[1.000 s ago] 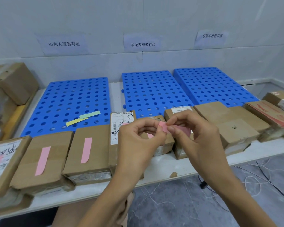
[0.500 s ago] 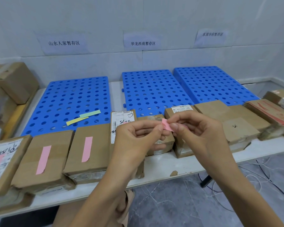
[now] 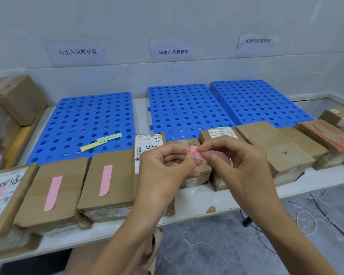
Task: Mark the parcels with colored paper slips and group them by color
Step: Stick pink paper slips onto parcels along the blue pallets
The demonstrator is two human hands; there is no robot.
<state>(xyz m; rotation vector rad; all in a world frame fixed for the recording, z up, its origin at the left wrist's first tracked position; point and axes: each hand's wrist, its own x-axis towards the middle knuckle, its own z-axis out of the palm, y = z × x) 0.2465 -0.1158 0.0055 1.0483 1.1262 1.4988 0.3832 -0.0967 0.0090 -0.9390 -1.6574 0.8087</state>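
Both our hands meet above the near middle of the table [image 3: 203, 197]. Our left hand [image 3: 163, 169] and right hand [image 3: 238, 165] each pinch the pink slip [image 3: 195, 153] between thumb and forefinger, the fingers [image 3: 180, 151] closing on it from either side. It is held just over a small unmarked parcel [image 3: 199, 175]. To the left, two marked parcels [image 3: 74, 181] each carry a pink strip [image 3: 53, 193]. Farther back, a yellow slip [image 3: 92, 146] and a green slip [image 3: 109, 137] lie touching on the left blue board [image 3: 83, 116].
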